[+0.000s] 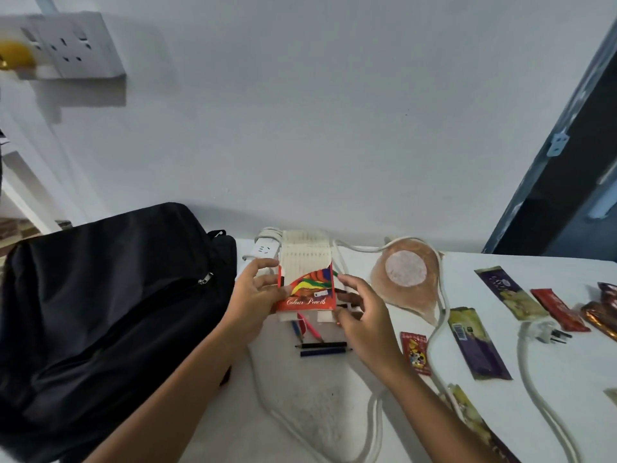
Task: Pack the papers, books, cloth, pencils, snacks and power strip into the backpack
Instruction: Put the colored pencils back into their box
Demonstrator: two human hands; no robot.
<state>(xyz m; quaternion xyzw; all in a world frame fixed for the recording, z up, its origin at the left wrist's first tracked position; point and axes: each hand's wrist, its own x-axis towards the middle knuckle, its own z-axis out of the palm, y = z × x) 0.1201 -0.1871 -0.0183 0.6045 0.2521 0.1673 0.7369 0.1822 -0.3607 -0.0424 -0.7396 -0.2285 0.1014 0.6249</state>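
Observation:
My left hand (pixel 257 295) grips a red "Colour Pencils" box (pixel 307 292) by its left edge, with the white inner tray pulled out above it. My right hand (pixel 362 312) is at the box's right side, pinching a thin pencil near the box. Several loose pencils (pixel 322 348) lie on the white table under the box. A black backpack (pixel 110 315) lies zipped on the left. The white power strip (pixel 265 250) sits behind the box, its cord (pixel 531 372) looping across the table to a plug (pixel 547 334). Snack packets (pixel 477 342) lie to the right.
An orange cloth with a white round patch (pixel 407 272) lies right of the box. A small red packet (pixel 415 352) sits near my right wrist. A wall socket panel (pixel 71 45) is at the upper left. A dark door frame (pixel 567 182) stands at the right.

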